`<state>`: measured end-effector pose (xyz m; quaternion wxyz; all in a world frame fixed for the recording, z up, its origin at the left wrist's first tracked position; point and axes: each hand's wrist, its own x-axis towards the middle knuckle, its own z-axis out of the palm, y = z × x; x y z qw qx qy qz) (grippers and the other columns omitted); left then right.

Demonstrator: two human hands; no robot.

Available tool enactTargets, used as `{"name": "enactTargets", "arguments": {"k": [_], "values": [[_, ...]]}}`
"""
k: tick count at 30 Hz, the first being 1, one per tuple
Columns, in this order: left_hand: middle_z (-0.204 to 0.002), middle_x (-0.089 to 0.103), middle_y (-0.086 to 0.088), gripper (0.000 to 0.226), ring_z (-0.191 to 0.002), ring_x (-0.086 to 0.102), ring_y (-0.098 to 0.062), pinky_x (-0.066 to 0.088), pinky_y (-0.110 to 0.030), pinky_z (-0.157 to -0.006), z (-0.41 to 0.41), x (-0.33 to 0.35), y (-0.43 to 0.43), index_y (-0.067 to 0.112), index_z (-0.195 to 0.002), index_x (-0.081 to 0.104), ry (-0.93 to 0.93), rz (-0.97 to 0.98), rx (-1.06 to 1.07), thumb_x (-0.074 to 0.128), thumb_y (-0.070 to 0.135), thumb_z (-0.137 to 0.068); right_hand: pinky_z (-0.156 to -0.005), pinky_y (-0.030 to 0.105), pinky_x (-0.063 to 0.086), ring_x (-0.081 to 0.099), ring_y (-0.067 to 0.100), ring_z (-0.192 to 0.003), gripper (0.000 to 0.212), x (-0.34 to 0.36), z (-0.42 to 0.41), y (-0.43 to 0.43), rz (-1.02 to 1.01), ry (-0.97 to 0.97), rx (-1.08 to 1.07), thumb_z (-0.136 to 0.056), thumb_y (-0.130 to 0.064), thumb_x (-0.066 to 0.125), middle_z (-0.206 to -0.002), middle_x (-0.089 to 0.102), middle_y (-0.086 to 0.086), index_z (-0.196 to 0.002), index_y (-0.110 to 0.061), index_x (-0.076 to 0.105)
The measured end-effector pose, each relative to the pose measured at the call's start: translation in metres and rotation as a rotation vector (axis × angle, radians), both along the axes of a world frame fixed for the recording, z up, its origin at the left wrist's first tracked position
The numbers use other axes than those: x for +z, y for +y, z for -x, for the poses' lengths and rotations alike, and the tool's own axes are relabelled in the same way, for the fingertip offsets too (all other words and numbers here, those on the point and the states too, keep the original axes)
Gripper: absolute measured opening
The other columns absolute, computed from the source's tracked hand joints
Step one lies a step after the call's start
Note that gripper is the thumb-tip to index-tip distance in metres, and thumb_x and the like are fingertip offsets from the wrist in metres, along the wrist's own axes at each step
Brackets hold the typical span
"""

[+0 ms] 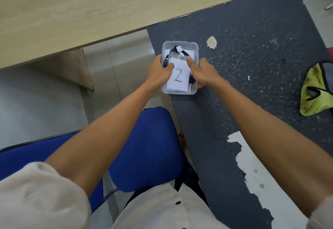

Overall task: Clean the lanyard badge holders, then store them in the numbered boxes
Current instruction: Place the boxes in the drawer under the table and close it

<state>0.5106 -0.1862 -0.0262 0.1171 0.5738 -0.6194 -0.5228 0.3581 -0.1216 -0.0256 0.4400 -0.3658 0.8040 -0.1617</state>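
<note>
A: Where are the hands?

B: Both reach forward to a clear box (180,45) at the near left edge of a dark table (252,66). The left hand (159,71) curls round the box's left wall, fingers outside the rim and the thumb tip pressing on the contents. The right hand (201,72) grips the right wall the same way, its thumb laid flat over the top of the contents and its other fingers wrapped round the outside.

A: What is in the box?

B: A clear badge holder (173,56) with a dark lanyard (191,77) bunched around it and a small white clip (179,49) at the far end. On top lies a white card (178,77) with a handwritten 2. Both thumbs touch the top of the pile. Whether the card sits inside the holder or lies loose on it, I cannot tell.

A: And around that?

B: The table's coating is speckled and has peeled away in pale patches, the largest near the right forearm. A yellow-green cloth (311,91) lies crumpled well to the right, at the table's edge, with a dark strap across it. Left of the table is a pale wooden desk (72,12). Below the arms, a blue chair (144,147) stands on a grey tiled floor. The person wears a cream shirt with the sleeves pushed up.
</note>
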Motion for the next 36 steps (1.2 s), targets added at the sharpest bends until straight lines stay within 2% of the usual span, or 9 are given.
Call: {"name": "enactTargets", "arguments": {"k": [2, 6, 10, 15, 18, 21, 23, 29, 36], "values": [[-0.104, 0.058, 0.003, 0.024, -0.098, 0.061, -0.022, 0.053, -0.042, -0.088, -0.007, 0.005, 0.003, 0.023, -0.114, 0.045, 0.028, -0.019, -0.004, 0.052, 0.027, -0.091, -0.045, 0.026, 0.045, 0.054, 0.013, -0.073, 0.067, 0.006, -0.007, 0.002, 0.014, -0.009, -0.033, -0.092, -0.064, 0.031, -0.102, 0.051, 0.006, -0.119, -0.004, 0.039], [-0.103, 0.058, 0.005, 0.027, -0.098, 0.062, -0.021, 0.053, -0.044, -0.090, -0.025, 0.011, 0.011, 0.027, -0.114, 0.042, 0.061, -0.015, -0.008, 0.053, 0.028, -0.090, -0.051, 0.027, 0.043, 0.052, 0.012, -0.073, 0.057, 0.013, -0.023, 0.012, 0.051, -0.013, -0.094, -0.093, -0.064, 0.028, -0.088, 0.050, -0.002, -0.107, -0.010, 0.038], [-0.090, 0.054, 0.011, 0.025, -0.093, 0.060, -0.020, 0.053, -0.041, -0.087, -0.044, 0.018, 0.029, 0.023, -0.114, 0.042, 0.059, 0.001, -0.010, 0.053, 0.028, -0.091, -0.065, 0.037, 0.047, 0.050, 0.014, -0.072, 0.049, 0.015, -0.045, 0.032, 0.085, 0.006, -0.144, -0.094, -0.061, 0.025, -0.081, 0.049, -0.003, -0.093, -0.014, 0.038], [-0.103, 0.054, 0.002, 0.024, -0.095, 0.057, -0.021, 0.051, -0.039, -0.086, -0.071, 0.023, 0.059, 0.021, -0.106, 0.040, 0.048, -0.004, -0.024, 0.055, 0.026, -0.089, -0.084, 0.045, 0.050, 0.052, 0.016, -0.080, 0.049, 0.023, -0.080, 0.065, 0.094, -0.055, -0.244, -0.095, -0.061, 0.018, -0.086, 0.051, -0.003, -0.091, -0.018, 0.042], [-0.107, 0.054, 0.001, 0.027, -0.096, 0.056, -0.020, 0.048, -0.033, -0.079, -0.083, 0.028, 0.079, 0.019, -0.110, 0.042, 0.057, 0.011, -0.040, 0.056, 0.026, -0.088, -0.081, 0.035, 0.040, 0.051, 0.018, -0.092, 0.054, 0.028, -0.099, 0.087, 0.136, -0.056, -0.315, -0.098, -0.057, 0.016, -0.096, 0.051, -0.001, -0.105, -0.012, 0.046], [-0.105, 0.055, 0.004, 0.037, -0.090, 0.055, -0.017, 0.041, -0.024, -0.068, -0.093, 0.031, 0.100, 0.015, -0.123, 0.043, 0.047, -0.012, -0.079, 0.054, 0.027, -0.090, -0.078, 0.031, 0.033, 0.048, 0.016, -0.092, 0.056, 0.029, -0.114, 0.108, 0.167, -0.047, -0.372, -0.099, -0.054, 0.016, -0.102, 0.050, 0.001, -0.113, -0.008, 0.046], [-0.101, 0.054, 0.005, 0.036, -0.086, 0.054, -0.015, 0.039, -0.022, -0.062, -0.099, 0.031, 0.113, 0.015, -0.123, 0.043, 0.047, -0.010, -0.105, 0.054, 0.027, -0.091, -0.078, 0.031, 0.033, 0.048, 0.016, -0.092, 0.056, 0.028, -0.123, 0.123, 0.179, -0.040, -0.401, -0.100, -0.053, 0.016, -0.102, 0.049, 0.001, -0.115, -0.007, 0.046], [-0.103, 0.055, 0.003, 0.033, -0.092, 0.055, -0.017, 0.043, -0.028, -0.075, -0.116, 0.030, 0.143, 0.015, -0.119, 0.044, 0.049, -0.033, -0.178, 0.053, 0.027, -0.090, -0.080, 0.031, 0.033, 0.047, 0.016, -0.095, 0.055, 0.025, -0.140, 0.165, 0.185, -0.011, -0.475, -0.101, -0.049, 0.016, -0.105, 0.048, 0.002, -0.117, -0.005, 0.046], [-0.107, 0.057, 0.001, 0.035, -0.090, 0.056, -0.015, 0.041, -0.020, -0.061, -0.128, 0.030, 0.178, 0.015, -0.122, 0.044, 0.032, -0.043, -0.246, 0.052, 0.026, -0.091, -0.079, 0.032, 0.033, 0.048, 0.019, -0.094, 0.050, 0.022, -0.152, 0.207, 0.168, 0.007, -0.548, -0.102, -0.047, 0.018, -0.106, 0.051, 0.004, -0.107, -0.008, 0.049]]}}
